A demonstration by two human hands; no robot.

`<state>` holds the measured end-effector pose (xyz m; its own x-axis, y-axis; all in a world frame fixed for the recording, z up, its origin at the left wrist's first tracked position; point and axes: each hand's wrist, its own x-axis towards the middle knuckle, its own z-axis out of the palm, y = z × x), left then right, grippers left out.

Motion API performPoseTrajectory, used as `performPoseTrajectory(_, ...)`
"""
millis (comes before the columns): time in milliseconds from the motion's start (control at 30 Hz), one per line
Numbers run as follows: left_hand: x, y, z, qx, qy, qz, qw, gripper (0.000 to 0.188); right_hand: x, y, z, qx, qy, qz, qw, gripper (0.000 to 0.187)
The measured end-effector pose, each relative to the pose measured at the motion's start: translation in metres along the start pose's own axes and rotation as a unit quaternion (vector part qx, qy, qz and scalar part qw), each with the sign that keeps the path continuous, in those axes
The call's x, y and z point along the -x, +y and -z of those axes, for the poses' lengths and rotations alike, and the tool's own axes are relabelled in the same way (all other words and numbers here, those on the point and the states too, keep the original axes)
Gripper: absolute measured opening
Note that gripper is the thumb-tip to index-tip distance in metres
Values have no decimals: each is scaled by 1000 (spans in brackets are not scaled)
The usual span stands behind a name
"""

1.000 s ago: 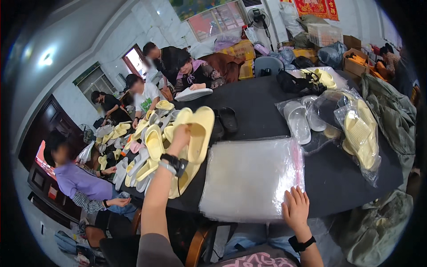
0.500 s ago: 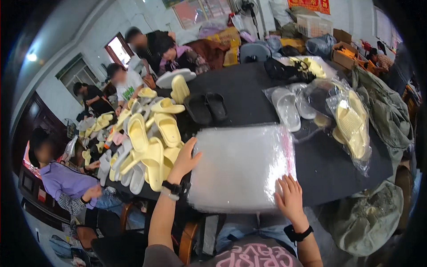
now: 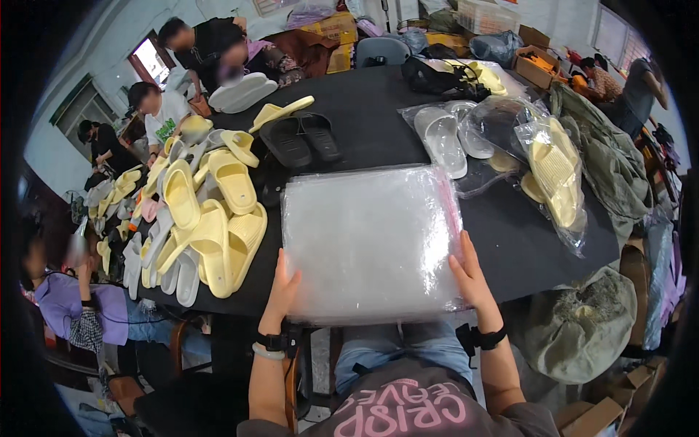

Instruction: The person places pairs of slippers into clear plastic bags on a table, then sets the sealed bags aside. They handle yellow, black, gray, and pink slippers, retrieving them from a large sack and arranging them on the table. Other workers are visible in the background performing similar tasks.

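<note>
A stack of clear plastic bags (image 3: 364, 240) lies near the table's front edge in front of me, with a pink strip along its right side. My left hand (image 3: 280, 291) is at the stack's lower left edge, thumb over the top and fingers along the side. At the right edge, my right hand (image 3: 472, 280) grips it in the same way. To the left is a heap of slippers, yellow ones (image 3: 211, 240) and grey ones (image 3: 188, 277). Beyond the stack rests a pair of black slippers (image 3: 300, 138).
Grey slippers (image 3: 442, 142) in clear plastic and bagged yellow slippers (image 3: 555, 171) lie on the right of the black table (image 3: 364, 109). A green sack (image 3: 582, 328) stands at the right below. A person in purple (image 3: 84, 306) sits at the left; other people are farther back.
Both hands have shifted to the stack's side edges; the right hand was lying on its lower right corner. The view has tilted down. A yellow slipper beside the black pair no longer stands upright.
</note>
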<state>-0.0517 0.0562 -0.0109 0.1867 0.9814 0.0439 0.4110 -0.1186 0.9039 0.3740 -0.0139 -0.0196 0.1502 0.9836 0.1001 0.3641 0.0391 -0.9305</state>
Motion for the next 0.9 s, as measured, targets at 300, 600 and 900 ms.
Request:
performPoseTrajectory(300, 14, 59, -7, -401, 67, -159, 900, 66, 11, -56, 15, 383, 40, 160, 909, 74)
performPoseTrajectory(600, 7, 79, -76, -430, 7, -125, 894, 61, 17, -35, -9, 454, -69, 175, 871, 57)
performPoseTrajectory(900, 6, 50, -89, -448, 29, -92, 889, 68, -19, -33, 75, 269, 28, 213, 939, 57)
